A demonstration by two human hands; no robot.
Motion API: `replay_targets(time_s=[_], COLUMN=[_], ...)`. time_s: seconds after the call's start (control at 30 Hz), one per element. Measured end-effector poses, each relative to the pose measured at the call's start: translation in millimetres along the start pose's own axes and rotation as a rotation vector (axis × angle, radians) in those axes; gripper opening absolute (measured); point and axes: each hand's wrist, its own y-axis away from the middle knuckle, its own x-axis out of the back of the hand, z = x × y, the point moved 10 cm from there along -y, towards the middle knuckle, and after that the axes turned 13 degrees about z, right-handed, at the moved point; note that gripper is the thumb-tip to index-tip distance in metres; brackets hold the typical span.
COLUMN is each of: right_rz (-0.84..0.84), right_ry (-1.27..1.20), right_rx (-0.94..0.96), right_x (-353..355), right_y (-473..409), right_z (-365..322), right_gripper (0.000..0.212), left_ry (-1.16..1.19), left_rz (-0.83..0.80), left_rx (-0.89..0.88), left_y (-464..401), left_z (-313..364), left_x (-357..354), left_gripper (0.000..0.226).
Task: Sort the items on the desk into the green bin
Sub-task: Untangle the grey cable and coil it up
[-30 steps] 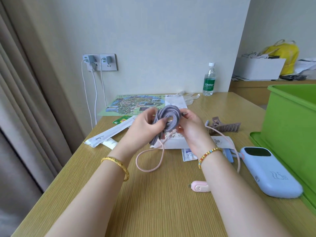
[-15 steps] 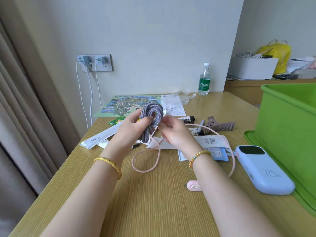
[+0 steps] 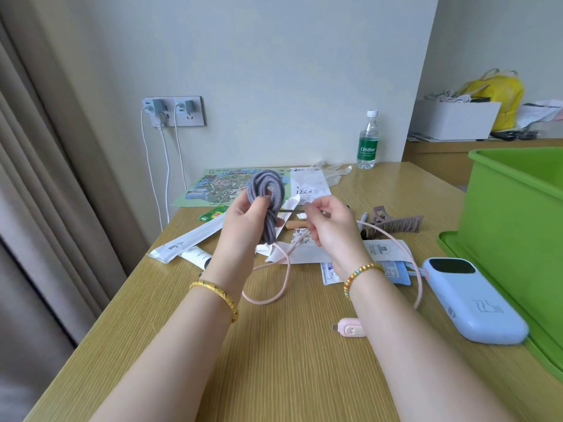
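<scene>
My left hand (image 3: 243, 220) grips a coiled grey braided cable (image 3: 268, 193) above the desk, its loops standing up over my fingers. My right hand (image 3: 329, 226) pinches a thin dark strap or cable end stretched sideways from the coil. A pink cable (image 3: 268, 296) loops on the desk under my hands and ends in a pink plug (image 3: 350, 327). The green bin (image 3: 515, 214) stands at the right on its green lid (image 3: 451, 248). A light blue power bank (image 3: 475, 303) lies beside the lid.
Papers (image 3: 310, 187), a map (image 3: 219, 187), a brown hair claw (image 3: 396, 222), a white tube (image 3: 195, 255), a long white packet (image 3: 189, 240) and a blue pouch (image 3: 396, 272) litter the desk. A water bottle (image 3: 368, 141) stands by the wall. Charger cords hang from the wall socket (image 3: 173, 112).
My right hand has drawn away to the right, pulling a thin dark strand out from the grey coil. The left hand keeps the coil raised.
</scene>
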Motion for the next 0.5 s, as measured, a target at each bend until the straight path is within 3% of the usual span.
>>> replay_targets(time_s=[0.1, 0.17, 0.37, 0.5], right_rz=[-0.109, -0.175, -0.320, -0.208], right_ry=[-0.003, 0.002, 0.006, 0.123], right_rx=[0.142, 0.166, 0.121, 0.182], right_x=[-18, -28, -43, -34], right_y=[12, 20, 27, 19], right_z=[-18, -21, -15, -14], right_gripper=[0.013, 0.017, 0.012, 0.013], left_ry=[-0.017, -0.117, -0.402, -0.477], left_rz=[0.153, 0.172, 0.052, -0.033], left_rx=[-0.031, -0.092, -0.249, -0.201], left_y=[-13, -18, -14, -11], left_z=[1, 1, 0, -7], left_x=[25, 31, 11, 0], left_gripper=[0.022, 0.020, 0.021, 0.021])
